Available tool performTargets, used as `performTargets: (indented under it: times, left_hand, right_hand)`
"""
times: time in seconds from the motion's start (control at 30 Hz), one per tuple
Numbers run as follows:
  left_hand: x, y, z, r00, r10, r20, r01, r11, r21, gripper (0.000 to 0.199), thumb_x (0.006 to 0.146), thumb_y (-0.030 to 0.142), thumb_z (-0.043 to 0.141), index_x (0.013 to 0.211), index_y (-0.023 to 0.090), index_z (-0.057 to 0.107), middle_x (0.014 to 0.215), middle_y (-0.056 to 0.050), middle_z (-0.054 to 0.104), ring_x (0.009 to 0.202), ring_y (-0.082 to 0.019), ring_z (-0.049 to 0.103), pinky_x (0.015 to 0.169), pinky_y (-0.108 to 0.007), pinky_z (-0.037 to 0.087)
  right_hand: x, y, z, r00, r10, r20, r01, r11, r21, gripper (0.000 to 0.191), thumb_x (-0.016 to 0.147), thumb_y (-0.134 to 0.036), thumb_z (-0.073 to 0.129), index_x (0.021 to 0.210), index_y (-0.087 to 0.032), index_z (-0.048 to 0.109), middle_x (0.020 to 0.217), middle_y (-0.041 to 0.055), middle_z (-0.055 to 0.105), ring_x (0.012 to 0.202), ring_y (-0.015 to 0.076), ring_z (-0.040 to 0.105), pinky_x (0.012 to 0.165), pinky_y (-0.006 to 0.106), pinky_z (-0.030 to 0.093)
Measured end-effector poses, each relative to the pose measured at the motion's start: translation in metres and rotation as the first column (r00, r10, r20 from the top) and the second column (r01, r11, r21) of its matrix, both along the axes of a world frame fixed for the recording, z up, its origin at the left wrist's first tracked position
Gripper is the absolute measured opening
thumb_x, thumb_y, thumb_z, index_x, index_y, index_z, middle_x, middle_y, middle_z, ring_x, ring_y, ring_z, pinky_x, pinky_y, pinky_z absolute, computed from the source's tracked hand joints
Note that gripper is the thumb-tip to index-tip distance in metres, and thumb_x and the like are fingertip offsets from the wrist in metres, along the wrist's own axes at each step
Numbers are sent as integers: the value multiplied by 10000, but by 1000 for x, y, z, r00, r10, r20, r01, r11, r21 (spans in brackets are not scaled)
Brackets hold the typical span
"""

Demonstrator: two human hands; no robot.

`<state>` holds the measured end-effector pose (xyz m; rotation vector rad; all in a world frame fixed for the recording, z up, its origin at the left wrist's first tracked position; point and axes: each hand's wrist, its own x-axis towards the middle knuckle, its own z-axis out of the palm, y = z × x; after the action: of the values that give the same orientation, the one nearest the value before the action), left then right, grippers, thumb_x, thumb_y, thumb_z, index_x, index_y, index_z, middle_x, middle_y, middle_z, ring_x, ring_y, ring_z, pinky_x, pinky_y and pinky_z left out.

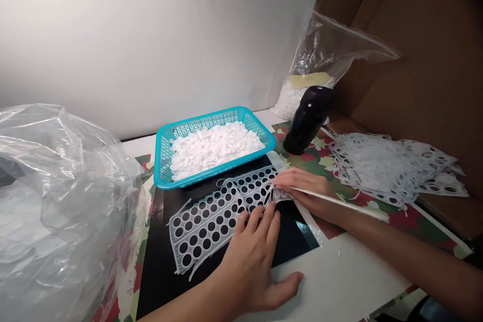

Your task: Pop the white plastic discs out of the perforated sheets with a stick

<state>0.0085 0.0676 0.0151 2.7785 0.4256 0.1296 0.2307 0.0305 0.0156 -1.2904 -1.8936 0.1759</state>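
Note:
A translucent white plastic sheet [211, 214] punched with rows of round holes lies on a black board [158, 261]. My left hand [256, 256] rests palm down on its near edge, fingers stretched onto the sheet and thumb out to the side. At the sheet's right end, my right hand [307, 188] is closed, fingertips touching the holes. A slim white stick-like piece [339, 201] runs from those fingers back along the forearm; its exact kind is unclear. Just beyond the sheet stands a turquoise basket [215, 167] filled with small white discs [215, 146].
A large clear plastic bag [71, 176] bulges at the left. Behind on the right are a black bottle-like object [307, 121] and a clear bag of white pieces [320, 50]. Several holed sheets [392, 166] are piled beside a cardboard wall [415, 80].

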Motion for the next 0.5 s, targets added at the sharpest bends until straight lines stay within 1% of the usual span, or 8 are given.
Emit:
performTargets:
  times: [0.13,0.23,0.27,0.3,0.33,0.4,0.43,0.5]
  left_hand:
    - [0,0,0,1000,-6,2,6,1000,-3,842,880,687,370,1439,58,379,1535,-134,299,1318,-381,378,1064,-527,249]
    - [-1,-1,-2,1000,-4,0,4,1000,4,840,887,684,364,1449,60,365,1540,-134,286,1315,-379,384,1063,-520,247]
    - [-1,-1,-2,1000,-3,2,3,1000,8,837,891,683,360,1453,63,360,1541,-133,284,1311,-376,391,1063,-517,246]
    - [-2,-1,-3,1000,-2,7,2,1000,12,832,895,684,354,1457,70,353,1541,-131,284,1305,-372,400,1062,-513,244]
    - [-2,-1,-3,1000,-3,16,2,1000,18,831,897,688,347,1460,78,351,1539,-128,290,1298,-369,410,1060,-509,243]
    - [-3,-2,-4,999,-6,45,5,999,36,823,897,694,339,1459,93,358,1531,-120,315,1290,-363,421,1058,-500,239]
    - [-3,-2,-4,998,-17,60,15,999,47,807,899,688,337,1453,102,369,1524,-113,333,1291,-357,422,1058,-492,236]
    - [-4,-1,-2,994,-70,79,64,996,69,743,919,648,330,1436,119,398,1506,-94,376,1302,-334,417,1066,-468,226]
  right_hand:
    - [1,-1,6,994,-103,-22,104,993,55,218,985,-213,466,1088,-240,656,1047,43,718,1005,194,654,924,342,519]
    - [9,-4,10,965,-250,-79,257,962,94,214,975,-226,487,1079,-271,668,1060,39,716,1024,209,655,951,366,512]
    - [13,-4,11,956,-280,-93,288,952,102,206,968,-226,502,1070,-280,673,1053,36,717,1019,210,657,952,367,513]
    - [16,-5,12,960,-266,-89,275,956,99,201,963,-224,514,1063,-284,678,1043,33,719,1008,208,661,943,361,519]
    - [18,-5,12,976,-209,-67,214,974,74,196,960,-223,521,1059,-278,681,1034,32,721,995,204,665,925,352,529]
    - [21,-5,11,1000,-9,3,9,999,-33,203,967,-228,507,1069,-244,682,1030,39,726,984,195,670,893,332,546]
    - [21,-5,11,996,90,28,-87,992,-89,218,977,-230,488,1079,-222,680,1034,45,728,989,190,669,893,326,547]
    - [20,-4,9,977,207,45,-198,968,-156,247,992,-234,455,1090,-193,677,1038,54,730,1008,182,663,920,327,537]
